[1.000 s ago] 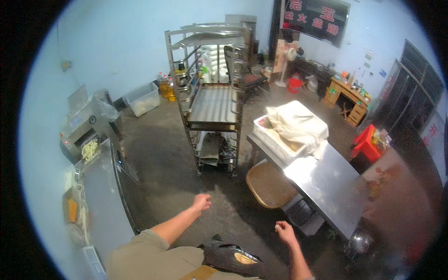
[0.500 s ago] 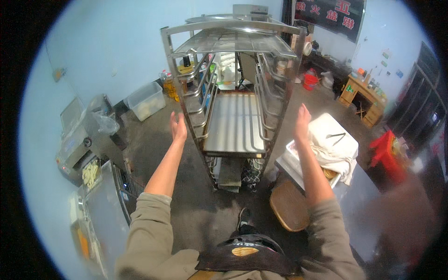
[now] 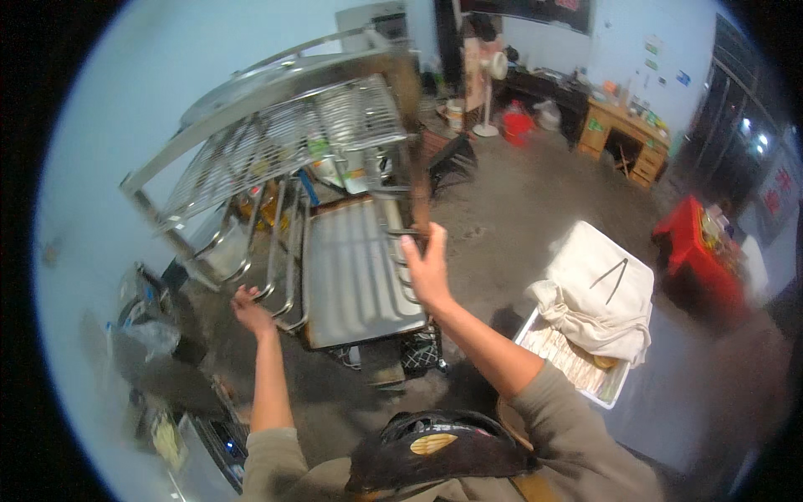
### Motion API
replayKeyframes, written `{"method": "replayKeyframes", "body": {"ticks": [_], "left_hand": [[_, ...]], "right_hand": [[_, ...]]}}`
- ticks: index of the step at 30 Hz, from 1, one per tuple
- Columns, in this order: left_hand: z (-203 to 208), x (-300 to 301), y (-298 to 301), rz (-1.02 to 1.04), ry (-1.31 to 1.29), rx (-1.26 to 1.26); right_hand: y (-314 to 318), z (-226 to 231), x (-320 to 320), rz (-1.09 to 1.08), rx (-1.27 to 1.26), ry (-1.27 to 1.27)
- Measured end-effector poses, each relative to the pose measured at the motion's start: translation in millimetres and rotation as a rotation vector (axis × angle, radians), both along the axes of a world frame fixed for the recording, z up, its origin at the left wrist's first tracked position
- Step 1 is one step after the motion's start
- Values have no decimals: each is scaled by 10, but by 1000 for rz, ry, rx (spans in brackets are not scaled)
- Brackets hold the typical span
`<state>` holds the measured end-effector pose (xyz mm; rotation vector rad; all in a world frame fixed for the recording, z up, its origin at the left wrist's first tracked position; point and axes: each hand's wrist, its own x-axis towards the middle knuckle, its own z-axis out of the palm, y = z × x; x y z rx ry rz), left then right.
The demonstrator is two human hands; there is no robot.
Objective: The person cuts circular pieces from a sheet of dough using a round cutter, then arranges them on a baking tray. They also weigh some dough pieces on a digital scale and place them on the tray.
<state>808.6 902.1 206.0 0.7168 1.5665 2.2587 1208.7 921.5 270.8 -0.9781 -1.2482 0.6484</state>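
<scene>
A metal rack trolley (image 3: 196, 138) with a wire shelf (image 3: 288, 142) across its top stands in front of me, leaning left in the head view. My right hand (image 3: 429, 272) grips its near right upright, thumb on the inner side and fingers on the outer. Lower down, my left hand (image 3: 253, 311) is closed around the near left upright, beside the bent ends of the side runners (image 3: 284, 251). Between the runners a flat baking tray (image 3: 361, 272) with a dark rim rests in the rack. The lower part of the left upright is hidden by my left hand.
To the right, a white crate (image 3: 617, 389) covered with a cream cloth (image 3: 598, 276) and black tongs (image 3: 615, 280) sits on a grey table (image 3: 677, 402). Beyond are a red stand (image 3: 698, 259), a wooden desk (image 3: 623, 134) and a white fan (image 3: 493, 92). A machine stands left.
Both hands, earlier held apart with fingers up beside the rack, have closed on its uprights. The rack has turned and shifted left in view; the room has shifted slightly as well.
</scene>
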Motion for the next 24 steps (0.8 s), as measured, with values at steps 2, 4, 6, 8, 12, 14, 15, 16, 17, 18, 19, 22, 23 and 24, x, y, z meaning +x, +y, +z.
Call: {"method": "replayKeyframes", "body": {"ticks": [2, 4, 6, 8, 12, 14, 15, 16, 17, 18, 19, 22, 23, 24], "left_hand": [[-114, -322, 378, 94, 215, -137], [-207, -676, 776, 97, 209, -135], [-546, -975, 1115, 166, 305, -191], [-699, -1338, 1353, 253, 458, -303], [-980, -1831, 1742, 306, 455, -299], [-1074, -2000, 1838, 343, 501, -228], [-1046, -2094, 1899, 367, 500, -306], [-1090, -2123, 1921, 755, 823, -563], [-1197, -2075, 1954, 825, 695, -468], [-1318, -1979, 1930, 860, 609, -594], [-1404, -1870, 1879, 880, 986, -680], [-2050, -865, 2473, 926, 1031, -566], [-2293, -387, 2806, 799, 1039, -592], [-2495, 119, 3124, 672, 1050, -617]], "right_hand": [[388, -53, -250, 122, -68, 152], [769, -78, -481, 131, -147, 173], [1072, -257, -612, 262, -206, 243], [1292, -349, -726, 320, -133, 126], [1632, -419, -821, 563, -145, 60], [1827, -446, -773, 742, -38, 15], [1982, -482, -679, 809, 49, -11], [2110, -544, -586, 862, 64, -19], [2298, -636, -455, 912, 97, -90], [2499, -757, -306, 964, 122, -157], [2628, -944, -73, 1032, -9, -170], [3302, -1487, 718, 950, -229, -173], [3536, -1663, 1018, 868, -258, -164], [3746, -1809, 1314, 788, -355, -208]]}}
